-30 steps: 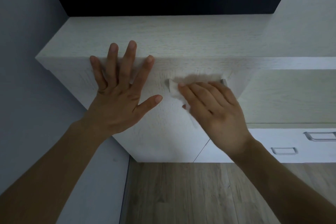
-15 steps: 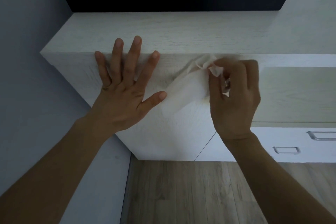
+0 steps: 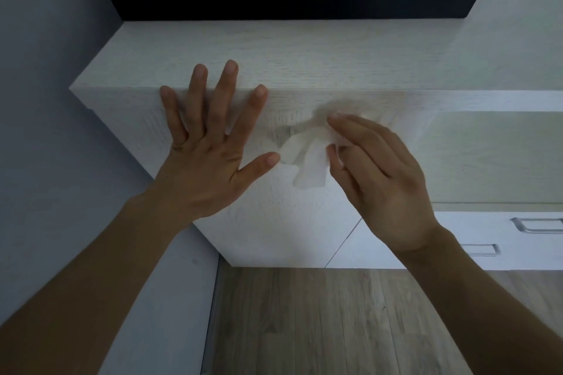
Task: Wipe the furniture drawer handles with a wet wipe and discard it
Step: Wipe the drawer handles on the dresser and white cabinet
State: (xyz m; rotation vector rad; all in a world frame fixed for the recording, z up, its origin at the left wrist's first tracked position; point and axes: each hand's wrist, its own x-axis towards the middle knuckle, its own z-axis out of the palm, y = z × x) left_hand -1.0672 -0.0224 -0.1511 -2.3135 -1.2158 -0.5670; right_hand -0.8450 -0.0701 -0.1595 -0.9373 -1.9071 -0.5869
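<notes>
Head view: the left hand lies flat on the drawer front of a pale cabinet, fingers spread wide and holding nothing, their tips at the top edge. Just beside its thumb, the right hand pinches a wet wipe between thumb and lightly bent fingers against the same front. The wipe is blurred, so what it covers is unclear. Two metal handles show on lower drawers at right.

The thin white wet wipe – crumpled – hangs against the pale wooden drawer front; a silver rectangular drawer handle sits low at right.
</notes>
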